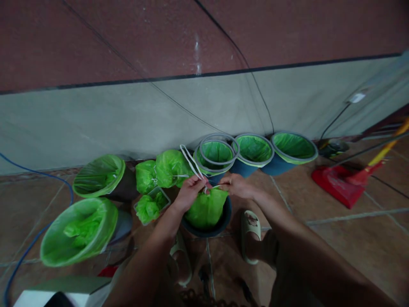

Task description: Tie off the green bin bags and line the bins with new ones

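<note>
A green garbage bag (206, 209) sits gathered at the top inside a dark round bin (209, 233) between my feet. My left hand (191, 189) is closed on the bag's white drawstring (191, 160), and a long loop of it sticks up beyond my fingers. At the bag's right upper edge, my right hand (235, 186) pinches another white stretch of the drawstring. Both hands are close together over the bag's mouth. What lies under my fingertips is partly hidden.
Along the wall stand several bins with green liners, one (254, 149) near the middle and another (294, 147) farther right. Knotted green bags (172, 168) and a small basket (166, 200) are on the left. A red dustpan (340, 183) lies at right. Cables cross the wall.
</note>
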{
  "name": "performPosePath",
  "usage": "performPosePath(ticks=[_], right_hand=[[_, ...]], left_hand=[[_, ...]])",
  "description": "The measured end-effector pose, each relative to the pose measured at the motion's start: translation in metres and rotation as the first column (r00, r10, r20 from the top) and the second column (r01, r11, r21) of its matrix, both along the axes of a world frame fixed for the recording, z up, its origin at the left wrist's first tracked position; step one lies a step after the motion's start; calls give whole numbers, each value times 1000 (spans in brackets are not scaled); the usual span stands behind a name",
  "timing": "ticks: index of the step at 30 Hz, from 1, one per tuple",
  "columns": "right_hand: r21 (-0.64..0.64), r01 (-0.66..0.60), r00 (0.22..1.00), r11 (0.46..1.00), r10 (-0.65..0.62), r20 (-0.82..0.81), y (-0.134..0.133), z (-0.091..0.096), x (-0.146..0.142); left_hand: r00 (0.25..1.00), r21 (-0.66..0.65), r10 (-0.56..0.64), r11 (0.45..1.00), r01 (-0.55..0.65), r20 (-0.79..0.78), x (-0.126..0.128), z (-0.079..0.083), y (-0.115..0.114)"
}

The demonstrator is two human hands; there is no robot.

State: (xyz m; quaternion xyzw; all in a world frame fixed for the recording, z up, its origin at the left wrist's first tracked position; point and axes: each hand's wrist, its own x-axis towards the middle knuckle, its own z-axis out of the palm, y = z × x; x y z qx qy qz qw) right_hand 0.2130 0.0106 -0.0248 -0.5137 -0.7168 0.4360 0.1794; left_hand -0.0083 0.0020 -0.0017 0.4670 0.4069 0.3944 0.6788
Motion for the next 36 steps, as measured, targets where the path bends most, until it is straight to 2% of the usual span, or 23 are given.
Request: performPosePath(ticks=[4, 6, 8, 10, 13, 16, 18, 20, 22, 24, 27, 31, 36], right_hand=[[130, 88, 996, 988, -85, -32, -2, 9, -6], [237, 87, 996, 968, -85, -19, -6, 15, -14], [380, 54, 998, 924, -64, 15, -12, 19, -24], [514, -6, 999, 858, -17, 39, -18, 20, -33], [610, -83, 997, 788, 67, 49, -25, 17, -42], [603, -127, 991, 788, 128, 42, -29, 15, -49], [566, -130, 989, 814, 150, 11, -31, 14, -53], [513, -62, 994, 856, 98, -45, -32, 12, -56], [463, 42, 996, 885, 0, -91, -32, 9, -58], [442, 110, 992, 890, -68, -109, -31, 6, -59], [460, 90, 996, 883, -72, -56, -29, 5, -55], [466, 39, 997, 884, -66, 41, -26, 8, -49], [404, 88, 995, 910, -100, 9, -22, 8, -48]], left_hand=[[978, -17, -44, 999, 42, -204, 1, -8, 1], [954, -36, -59, 998, 50, -294, 3, -12, 1], [933, -63, -101, 994, 84, -347, 5, -15, 0], [917, -92, -153, 988, 128, -368, 8, -17, -1], [888, -125, -251, 968, 219, -384, 10, -18, -4], [850, -119, -329, 944, 308, -411, 9, -16, -6], [827, -110, -366, 929, 354, -427, 7, -14, -6], [815, -110, -386, 920, 377, -432, 5, -15, -6], [817, -103, -384, 920, 378, -430, 4, -17, -5], [822, -78, -377, 921, 382, -426, 4, -20, -5], [827, -26, -362, 921, 389, -430, 5, -23, -4], [807, 26, -379, 899, 437, -454, 5, -18, -4], [771, 110, -320, 888, 447, -550, 6, -11, -8]])
